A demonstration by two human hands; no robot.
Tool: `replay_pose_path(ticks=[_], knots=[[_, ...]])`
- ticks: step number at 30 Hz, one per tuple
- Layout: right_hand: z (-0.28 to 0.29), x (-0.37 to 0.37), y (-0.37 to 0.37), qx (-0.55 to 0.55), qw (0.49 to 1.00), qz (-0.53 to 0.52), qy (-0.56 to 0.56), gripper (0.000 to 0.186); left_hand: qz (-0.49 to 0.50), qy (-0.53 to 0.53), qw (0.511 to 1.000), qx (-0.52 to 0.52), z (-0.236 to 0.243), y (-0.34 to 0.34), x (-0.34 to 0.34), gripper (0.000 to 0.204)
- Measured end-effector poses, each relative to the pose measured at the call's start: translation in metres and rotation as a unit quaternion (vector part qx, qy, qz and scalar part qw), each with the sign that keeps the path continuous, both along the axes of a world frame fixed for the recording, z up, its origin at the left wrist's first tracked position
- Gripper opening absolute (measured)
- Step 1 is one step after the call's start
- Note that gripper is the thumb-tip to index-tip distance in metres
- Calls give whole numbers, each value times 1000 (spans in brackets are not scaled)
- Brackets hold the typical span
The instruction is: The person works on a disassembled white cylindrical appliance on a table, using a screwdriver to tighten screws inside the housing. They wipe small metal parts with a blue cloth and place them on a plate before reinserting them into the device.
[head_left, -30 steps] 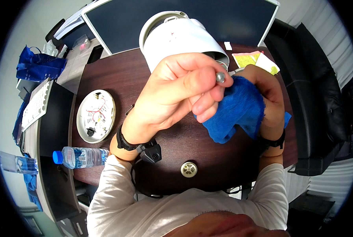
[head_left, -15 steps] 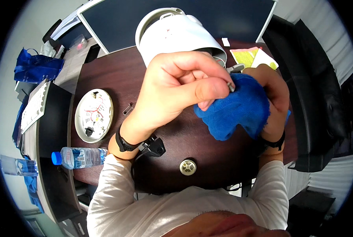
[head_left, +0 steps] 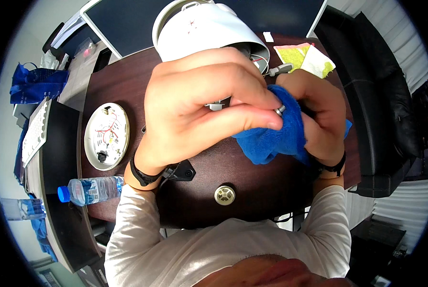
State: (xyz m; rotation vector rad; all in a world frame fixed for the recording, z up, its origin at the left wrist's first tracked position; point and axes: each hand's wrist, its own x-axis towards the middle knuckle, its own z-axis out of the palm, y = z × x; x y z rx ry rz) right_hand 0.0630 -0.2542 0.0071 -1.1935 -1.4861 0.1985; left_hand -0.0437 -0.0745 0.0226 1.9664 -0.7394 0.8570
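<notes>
Between the thumb and forefinger of my left hand [head_left: 194,88] is a small metal pin-like part [head_left: 280,110]; its exact kind is too small to make out. The blue cloth [head_left: 269,143] is bunched in my right hand [head_left: 323,112], whose fingers curl round it. The metal part touches or lies right against the cloth. Beyond my hands, a white cylindrical appliance body [head_left: 204,36] lies tipped on its side, with wires at its open end. A grey-handled screwdriver [head_left: 280,70] rests beside that end.
On the dark table [head_left: 194,210], a round white base with wires [head_left: 106,138] lies left, above a water bottle [head_left: 96,190]. A small round cream cap [head_left: 225,195] sits near the front edge. Yellow-green cloths [head_left: 295,55] lie far right. A black sofa [head_left: 372,105] flanks the right side.
My left hand has turned so its back shows more, and the pinched metal part shows more clearly against the cloth. The whole view has shifted slightly. Both hands keep their holds.
</notes>
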Motion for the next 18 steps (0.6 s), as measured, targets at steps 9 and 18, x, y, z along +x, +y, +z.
replay_pose_path(ticks=[9,18], knots=[[-1,-2,0,-49,990,44,123,11,71,-72,991,91,1,-3,-3,17],[-7,-1,3,-12,988,75,133,10,53,-123,987,92,-7,-9,-2,20]])
